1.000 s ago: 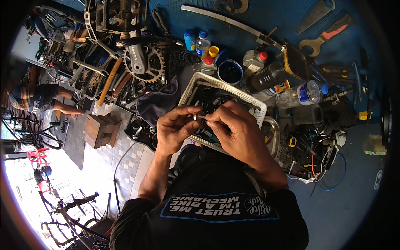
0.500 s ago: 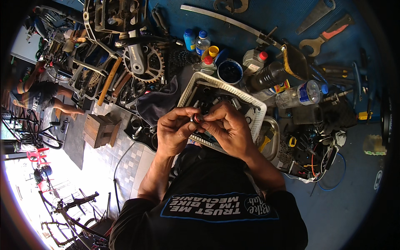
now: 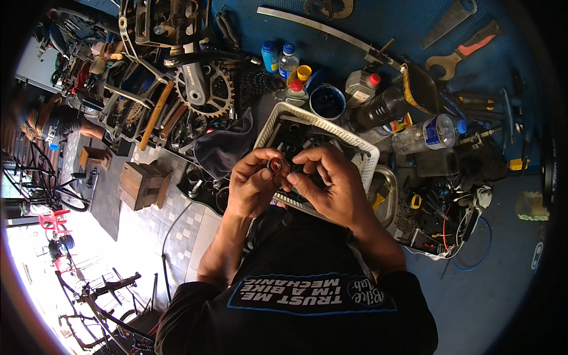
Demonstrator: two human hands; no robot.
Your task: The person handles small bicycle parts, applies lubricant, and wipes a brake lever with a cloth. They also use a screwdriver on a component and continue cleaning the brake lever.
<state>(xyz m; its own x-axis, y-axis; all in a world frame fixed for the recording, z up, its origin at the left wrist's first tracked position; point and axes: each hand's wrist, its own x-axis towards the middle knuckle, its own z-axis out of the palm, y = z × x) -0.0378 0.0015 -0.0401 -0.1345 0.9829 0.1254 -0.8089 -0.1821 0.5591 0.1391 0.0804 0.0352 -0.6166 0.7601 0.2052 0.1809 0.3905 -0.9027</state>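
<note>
Pinched between the thumb and forefinger of my left hand (image 3: 251, 186) is a small round red-rimmed ring (image 3: 276, 165), its open face turned up. Close beside it, my right hand (image 3: 328, 186) curls with thumb and fingertips near together. Something small and dark shows at those fingertips, too small to name. Both hands are above a cream plastic basket (image 3: 365, 158) that contains dark small parts and metal cylinders, partly covered by my hands.
Behind the basket stand a dark blue tub (image 3: 326, 102), a red-capped grey bottle (image 3: 362, 87) and other bottles. A crankset with chainring (image 3: 204, 92) lies to the left near a dark cloth (image 3: 222, 148). A metal tray (image 3: 387, 204) sits right. Another person (image 3: 59, 124) is at far left.
The red-rimmed ring has turned to show its open face. My right fingertips have drawn away from it slightly to the right. The person at far left has shifted position.
</note>
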